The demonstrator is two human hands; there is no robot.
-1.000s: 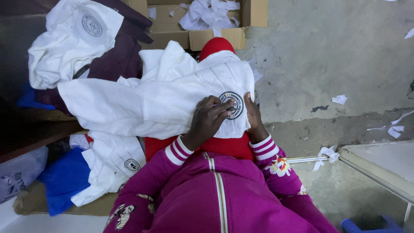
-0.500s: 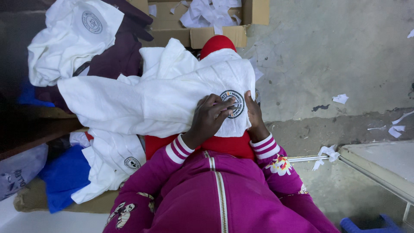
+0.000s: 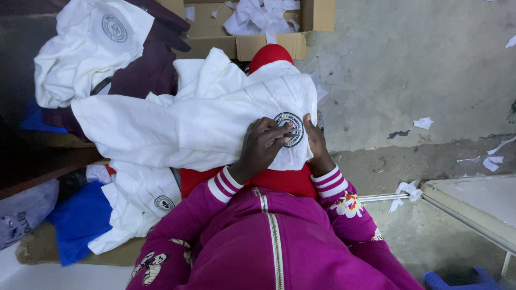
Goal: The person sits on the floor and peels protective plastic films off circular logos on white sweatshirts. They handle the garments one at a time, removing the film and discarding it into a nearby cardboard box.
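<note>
A white garment (image 3: 188,129) lies spread over a red cushion-like form (image 3: 271,53) on my lap. It bears a round dark badge (image 3: 288,129) near its right edge. My left hand (image 3: 260,147) rests on the cloth with its fingertips on the badge. My right hand (image 3: 315,140) grips the garment's right edge beside the badge, thumb on top. I wear a magenta zipped jacket (image 3: 269,241) with striped cuffs.
More white garments with round badges lie at the top left (image 3: 86,48) and lower left (image 3: 140,207), over dark maroon and blue cloth. A cardboard box (image 3: 252,27) holds white paper scraps. Paper bits dot the concrete floor (image 3: 419,70). A pale table edge (image 3: 473,204) stands at right.
My left hand's fingers have shifted slightly on the badge. Otherwise little has moved.
</note>
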